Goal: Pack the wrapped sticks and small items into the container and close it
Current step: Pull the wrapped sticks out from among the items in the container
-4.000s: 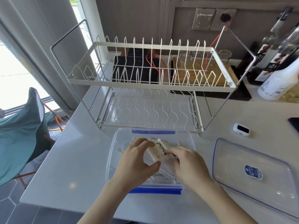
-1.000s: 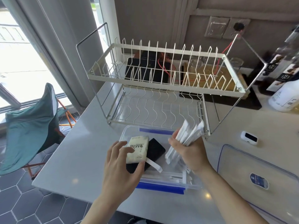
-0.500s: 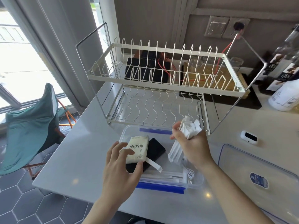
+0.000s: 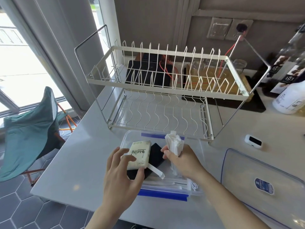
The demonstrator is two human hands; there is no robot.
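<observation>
A clear plastic container (image 4: 197,144) with blue clips stands on the white counter in front of the dish rack. My right hand (image 4: 181,161) grips a bundle of white wrapped sticks (image 4: 175,144) upright over the container's middle. My left hand (image 4: 122,172) holds a cream tissue pack marked MINI (image 4: 140,154) together with a flat black item (image 4: 155,157) under it, above the container's left part. One loose wrapped stick (image 4: 156,171) sticks out below the pack. More white sticks (image 4: 165,184) lie on the container's floor. The clear lid (image 4: 264,182) lies flat on the right.
A two-tier white wire dish rack (image 4: 165,90) stands right behind the container. A small white device (image 4: 253,141) lies on the counter to the right. Bottles (image 4: 290,80) stand at the far right. The counter's left edge drops to a tiled floor with a teal folding chair (image 4: 29,129).
Four seconds ago both hands pressed the items inside the container. Since one second ago my right hand has turned the stick bundle upright and brought it left toward the middle; my left hand has hardly moved.
</observation>
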